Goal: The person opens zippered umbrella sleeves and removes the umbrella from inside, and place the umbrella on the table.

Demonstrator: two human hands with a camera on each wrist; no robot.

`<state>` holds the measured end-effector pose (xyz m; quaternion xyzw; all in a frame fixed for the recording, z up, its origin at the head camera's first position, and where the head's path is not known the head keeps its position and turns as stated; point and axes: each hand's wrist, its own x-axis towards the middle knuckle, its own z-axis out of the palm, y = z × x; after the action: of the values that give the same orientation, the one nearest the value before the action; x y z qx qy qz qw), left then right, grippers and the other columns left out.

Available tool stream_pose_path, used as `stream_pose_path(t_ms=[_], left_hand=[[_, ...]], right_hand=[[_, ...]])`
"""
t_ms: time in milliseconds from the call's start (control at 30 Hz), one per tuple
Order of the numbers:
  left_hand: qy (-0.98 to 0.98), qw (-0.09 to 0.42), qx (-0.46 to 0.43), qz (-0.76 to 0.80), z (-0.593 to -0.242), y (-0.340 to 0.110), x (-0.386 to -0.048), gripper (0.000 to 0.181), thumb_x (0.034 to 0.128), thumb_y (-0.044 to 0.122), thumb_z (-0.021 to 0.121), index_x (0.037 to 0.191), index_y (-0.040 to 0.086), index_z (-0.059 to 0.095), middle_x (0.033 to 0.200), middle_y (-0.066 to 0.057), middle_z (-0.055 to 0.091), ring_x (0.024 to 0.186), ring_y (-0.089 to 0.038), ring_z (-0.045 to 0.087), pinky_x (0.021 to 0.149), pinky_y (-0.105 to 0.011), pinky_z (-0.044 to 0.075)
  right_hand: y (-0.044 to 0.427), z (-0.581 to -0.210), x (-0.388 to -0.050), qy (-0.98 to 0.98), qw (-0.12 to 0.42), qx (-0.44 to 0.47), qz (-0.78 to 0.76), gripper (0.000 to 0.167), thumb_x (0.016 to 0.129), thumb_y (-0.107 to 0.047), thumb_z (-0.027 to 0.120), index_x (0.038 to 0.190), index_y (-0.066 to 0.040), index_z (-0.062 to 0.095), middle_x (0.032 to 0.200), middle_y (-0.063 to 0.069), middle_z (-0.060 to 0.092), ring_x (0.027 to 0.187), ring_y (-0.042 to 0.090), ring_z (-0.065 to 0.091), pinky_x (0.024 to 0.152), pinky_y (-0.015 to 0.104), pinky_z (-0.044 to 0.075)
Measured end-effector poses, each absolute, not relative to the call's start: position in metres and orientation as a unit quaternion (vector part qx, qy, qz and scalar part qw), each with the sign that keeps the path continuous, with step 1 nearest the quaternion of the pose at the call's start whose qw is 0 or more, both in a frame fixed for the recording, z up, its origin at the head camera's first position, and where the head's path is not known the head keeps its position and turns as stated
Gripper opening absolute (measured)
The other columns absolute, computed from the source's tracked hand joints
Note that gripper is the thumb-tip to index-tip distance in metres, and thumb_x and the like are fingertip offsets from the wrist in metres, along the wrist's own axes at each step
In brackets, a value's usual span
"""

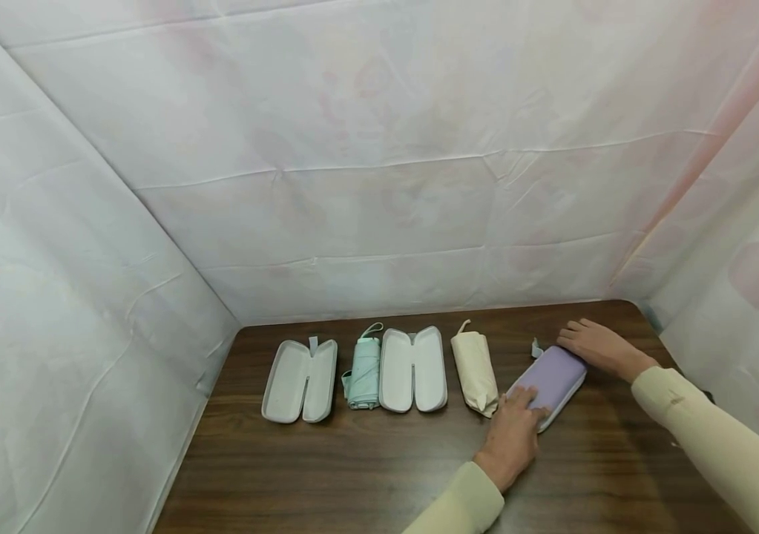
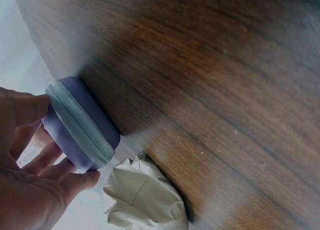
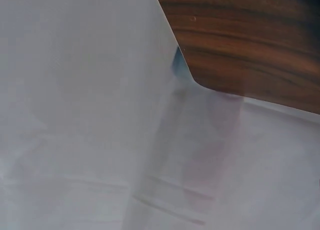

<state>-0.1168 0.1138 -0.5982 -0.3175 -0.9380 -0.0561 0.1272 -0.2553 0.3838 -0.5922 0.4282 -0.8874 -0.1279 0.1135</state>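
Observation:
A closed purple zip case [image 1: 548,382] with a pale zip band lies slanted at the right of the table. My left hand [image 1: 511,434] grips its near end; in the left wrist view the thumb and fingers of the left hand [image 2: 37,165] hold the case [image 2: 82,122] from opposite sides. At its far end, my right hand [image 1: 599,347] touches the case with fingers stretched to the left; its thumb is hidden. A light fabric tab [image 1: 536,348] sticks out near the far left corner. Just left of the case is a cream folded pouch-like bundle [image 1: 475,371] with a loop.
Farther left lie an opened white-lined case [image 1: 429,368], a mint folded umbrella [image 1: 364,371] and another opened case [image 1: 286,382]. They stand in a row on the dark wooden table [image 1: 326,475]. Pale cloth walls [image 1: 379,215] enclose the back and sides.

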Motion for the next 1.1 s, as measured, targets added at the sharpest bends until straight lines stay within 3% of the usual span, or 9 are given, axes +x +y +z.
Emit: stream_pose_path(t_ms=[567, 833, 933, 1033, 1100], left_hand=[[-0.933, 0.142, -0.322, -0.071, -0.599, 0.114, -0.114, 0.04, 0.0918, 0.02, 0.082, 0.128, 0.035, 0.077, 0.145, 0.003, 0.063, 0.136, -0.016, 0.059, 0.106, -0.037, 0.053], [-0.93, 0.166, -0.321, -0.074, -0.604, 0.117, -0.115, 0.039, 0.0898, 0.021, 0.084, 0.126, 0.034, 0.078, 0.143, 0.002, 0.065, 0.133, -0.018, 0.062, 0.103, -0.038, 0.054], [-0.929, 0.174, -0.318, -0.07, -0.605, 0.116, -0.114, 0.038, 0.0893, 0.021, 0.085, 0.125, 0.034, 0.079, 0.141, 0.002, 0.066, 0.131, -0.018, 0.063, 0.102, -0.037, 0.055], [-0.929, 0.177, -0.317, -0.071, -0.605, 0.116, -0.114, 0.038, 0.0894, 0.021, 0.085, 0.125, 0.034, 0.079, 0.141, 0.003, 0.066, 0.131, -0.018, 0.063, 0.102, -0.037, 0.055], [-0.929, 0.178, -0.316, -0.071, -0.606, 0.117, -0.113, 0.038, 0.0893, 0.021, 0.085, 0.125, 0.034, 0.079, 0.141, 0.003, 0.066, 0.131, -0.018, 0.063, 0.102, -0.037, 0.055]], right_hand=[[0.408, -0.613, -0.229, -0.887, 0.222, 0.405, -0.03, 0.034, 0.073, 0.011, 0.071, 0.106, 0.002, 0.07, 0.101, 0.015, 0.067, 0.095, 0.037, 0.062, 0.082, 0.053, 0.052], [0.412, -0.623, -0.213, -0.898, 0.25, 0.362, 0.016, 0.024, 0.08, 0.006, 0.069, 0.103, 0.0, 0.068, 0.101, 0.016, 0.068, 0.094, 0.038, 0.062, 0.081, 0.056, 0.051], [0.411, -0.626, -0.206, -0.896, 0.265, 0.353, 0.04, 0.01, 0.097, -0.005, 0.063, 0.104, 0.001, 0.068, 0.102, 0.017, 0.068, 0.093, 0.039, 0.062, 0.08, 0.056, 0.05], [0.409, -0.629, -0.201, -0.894, 0.282, 0.342, 0.062, 0.041, 0.116, -0.024, 0.037, 0.103, 0.0, 0.067, 0.098, 0.015, 0.067, 0.09, 0.038, 0.061, 0.076, 0.055, 0.049], [0.408, -0.63, -0.198, -0.895, 0.289, 0.331, 0.073, 0.06, 0.117, -0.035, 0.02, 0.101, -0.001, 0.066, 0.095, 0.013, 0.066, 0.087, 0.037, 0.06, 0.073, 0.053, 0.047]])
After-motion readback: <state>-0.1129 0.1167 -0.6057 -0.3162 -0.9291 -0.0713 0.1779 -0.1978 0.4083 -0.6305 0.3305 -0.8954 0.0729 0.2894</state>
